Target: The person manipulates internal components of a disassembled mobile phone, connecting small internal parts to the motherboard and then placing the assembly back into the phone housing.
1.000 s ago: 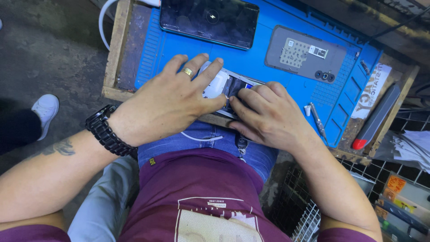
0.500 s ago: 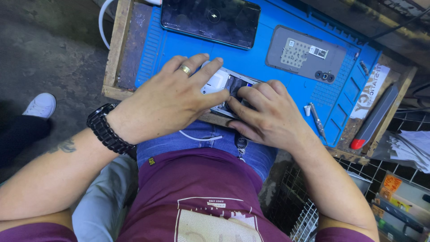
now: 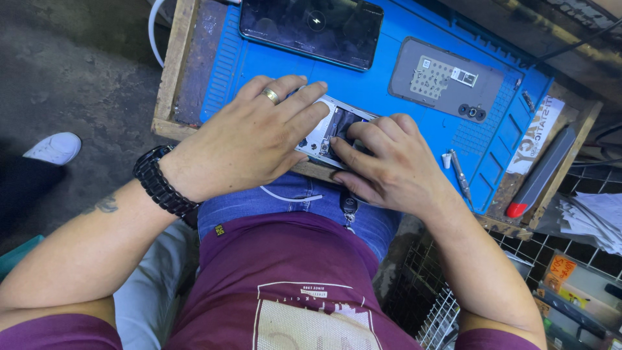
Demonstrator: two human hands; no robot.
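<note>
The left hand (image 3: 249, 142) lies palm down, fingers spread flat over the opened phone (image 3: 332, 129) at the near edge of the blue mat (image 3: 395, 110) on the counter; the right hand (image 3: 389, 165), fingers curled, presses its fingertips into the phone's open interior

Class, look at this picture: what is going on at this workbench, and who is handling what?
A seated person bends over a blue work mat on a wooden tray. The left hand lies flat over an opened phone at the mat's near edge, while the right hand presses its fingers into the exposed insides. A dark phone and a grey back cover lie farther back; a small screwdriver rests to the right.
</note>
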